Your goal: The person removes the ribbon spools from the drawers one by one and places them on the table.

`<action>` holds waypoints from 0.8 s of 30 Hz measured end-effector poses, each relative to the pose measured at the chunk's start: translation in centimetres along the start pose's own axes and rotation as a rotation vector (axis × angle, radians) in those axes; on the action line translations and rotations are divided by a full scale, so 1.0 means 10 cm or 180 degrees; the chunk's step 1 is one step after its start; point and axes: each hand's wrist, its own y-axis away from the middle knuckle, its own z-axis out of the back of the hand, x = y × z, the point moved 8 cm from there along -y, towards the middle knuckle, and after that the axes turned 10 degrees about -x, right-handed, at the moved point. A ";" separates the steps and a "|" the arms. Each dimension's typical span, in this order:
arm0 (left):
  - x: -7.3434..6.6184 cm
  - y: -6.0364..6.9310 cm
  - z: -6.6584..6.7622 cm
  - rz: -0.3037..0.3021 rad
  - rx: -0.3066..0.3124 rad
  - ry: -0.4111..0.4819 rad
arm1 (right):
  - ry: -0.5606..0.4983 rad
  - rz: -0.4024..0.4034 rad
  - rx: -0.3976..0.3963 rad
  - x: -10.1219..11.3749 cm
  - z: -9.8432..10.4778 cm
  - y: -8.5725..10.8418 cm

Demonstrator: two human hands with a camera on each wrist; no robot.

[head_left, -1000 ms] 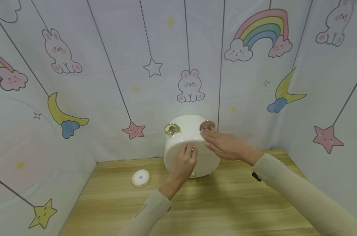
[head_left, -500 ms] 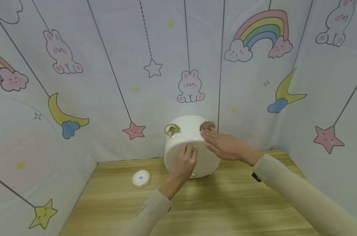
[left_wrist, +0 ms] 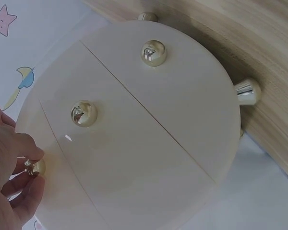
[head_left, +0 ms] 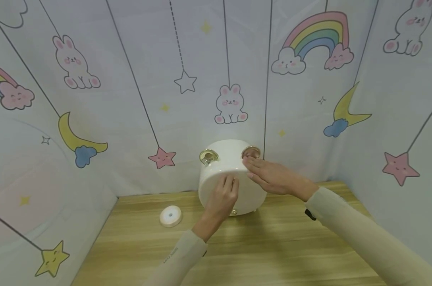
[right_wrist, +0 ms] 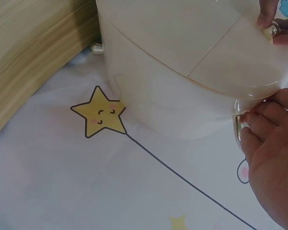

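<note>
A white round drawer box (head_left: 249,198) with gold fittings stands on its short gold feet (left_wrist: 248,92) against the back wall. Thin seams split its front into drawers, each with a gold ball knob; the middle knob (left_wrist: 83,113) and lower knob (left_wrist: 153,52) show in the left wrist view. My left hand (head_left: 221,198) pinches the top knob (left_wrist: 38,166) between thumb and fingers. With fingers straight, my right hand (head_left: 273,176) rests on the box's upper right side, touching the gold ear-shaped ring (head_left: 251,151). A matching ring (head_left: 209,157) sits at upper left.
A small white disc (head_left: 170,216) with a grey centre lies left of the box on the wood-grain table (head_left: 137,254). White cloth walls (head_left: 141,59) printed with bunnies, stars and rainbows enclose the back and both sides.
</note>
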 end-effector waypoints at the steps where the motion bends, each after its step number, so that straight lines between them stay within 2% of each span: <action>1: 0.00 0.00 0.00 0.0002 -0.0001 0.0000 | -0.0002 -0.0001 -0.0001 0.00 0.00 0.00; 17: 0.00 0.03 0.03 0.0083 0.0015 0.0074 | 0.0008 -0.0033 0.0047 0.02 -0.01 0.02; 24: -0.07 0.05 0.14 0.0015 -0.0140 0.0113 | 0.0002 -0.0005 -0.0017 0.03 0.00 0.01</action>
